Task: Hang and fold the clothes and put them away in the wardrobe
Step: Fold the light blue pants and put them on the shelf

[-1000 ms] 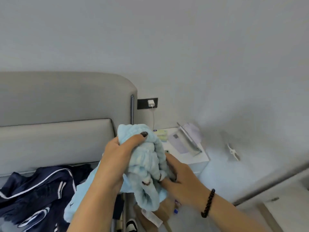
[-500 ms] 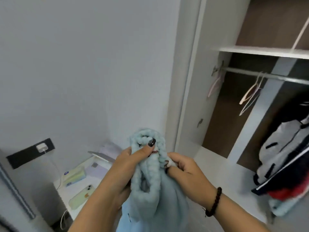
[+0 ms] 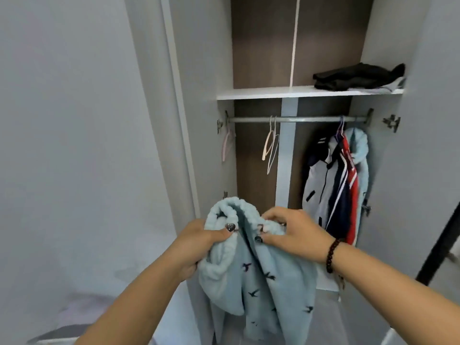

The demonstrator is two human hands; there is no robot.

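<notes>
A fluffy light-blue garment point(image 3: 261, 275) with small dark bird prints hangs down in front of me. My left hand point(image 3: 199, 242) grips its ribbed top edge on the left, thumb over the fabric. My right hand point(image 3: 291, 230) pinches the same edge on the right. Straight ahead stands the open wardrobe point(image 3: 286, 93). Its metal rail point(image 3: 298, 119) carries empty pale hangers point(image 3: 270, 145) at the left and middle, and several hung clothes point(image 3: 333, 185) at the right.
A folded dark garment point(image 3: 356, 77) lies on the upper white shelf. The open wardrobe doors flank the opening on the left point(image 3: 154, 120) and right point(image 3: 423, 145). A dark bar point(image 3: 440, 242) slants at the far right. A plain wall fills the left.
My view has swung right from the bed and nightstand to face the wardrobe. Both hands kept hold of the blue garment, which now hangs lower and more spread out.
</notes>
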